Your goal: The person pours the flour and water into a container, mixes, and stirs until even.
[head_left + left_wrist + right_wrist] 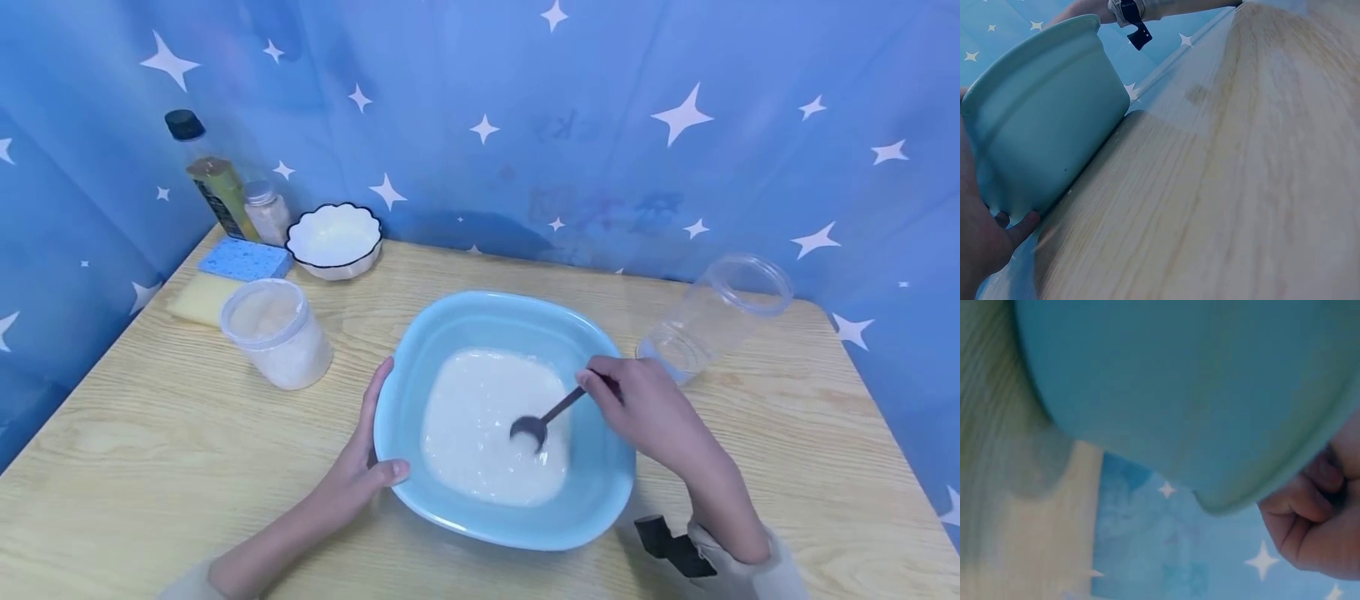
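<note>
A light blue basin [480, 304] stands mid-table with a white milky mixture [472, 417] in it. My left hand [375, 442] holds its left rim, thumb hooked over the edge and fingers laid along the outer wall. In the left wrist view the palm of that hand [985, 244] presses the basin's wall [1047, 119]. My right hand [637, 408] pinches the handle of a dark spoon [547, 415] whose bowl dips into the mixture. The right wrist view shows the basin's outside [1179, 381] close up, with the curled fingers [1316, 519] at its rim.
On the wooden table [150, 450] stand a plastic tub of white powder [277, 333], a white scalloped bowl [335, 240], blue [243, 258] and yellow [198, 298] sponges, a bottle [210, 179] and a small jar [266, 212]. A clear jar [712, 317] lies at the right. A star-patterned curtain backs the table.
</note>
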The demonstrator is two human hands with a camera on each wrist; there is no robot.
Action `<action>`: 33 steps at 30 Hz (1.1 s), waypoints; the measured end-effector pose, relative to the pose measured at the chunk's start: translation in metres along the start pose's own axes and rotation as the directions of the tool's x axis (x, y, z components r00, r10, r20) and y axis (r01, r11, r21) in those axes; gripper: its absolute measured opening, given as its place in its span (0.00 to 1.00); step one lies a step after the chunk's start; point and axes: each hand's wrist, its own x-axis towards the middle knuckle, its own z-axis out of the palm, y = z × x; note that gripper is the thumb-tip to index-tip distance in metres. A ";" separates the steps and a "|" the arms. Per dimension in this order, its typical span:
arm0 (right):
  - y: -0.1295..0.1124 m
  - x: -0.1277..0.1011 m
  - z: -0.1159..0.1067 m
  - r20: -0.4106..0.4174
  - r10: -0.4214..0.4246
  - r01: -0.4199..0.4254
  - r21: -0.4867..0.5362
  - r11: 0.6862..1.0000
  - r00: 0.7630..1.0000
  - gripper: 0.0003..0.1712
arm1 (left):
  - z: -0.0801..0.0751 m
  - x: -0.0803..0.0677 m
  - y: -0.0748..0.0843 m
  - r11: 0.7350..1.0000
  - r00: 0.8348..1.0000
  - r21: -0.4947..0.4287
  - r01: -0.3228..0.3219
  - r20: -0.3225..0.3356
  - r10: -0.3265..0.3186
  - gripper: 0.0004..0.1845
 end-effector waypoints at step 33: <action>-0.004 0.001 0.001 -0.304 -0.046 -0.030 -0.239 0.971 0.952 0.16 | 0.001 0.001 0.000 1.000 1.000 -0.018 0.005 0.002 -0.004 0.50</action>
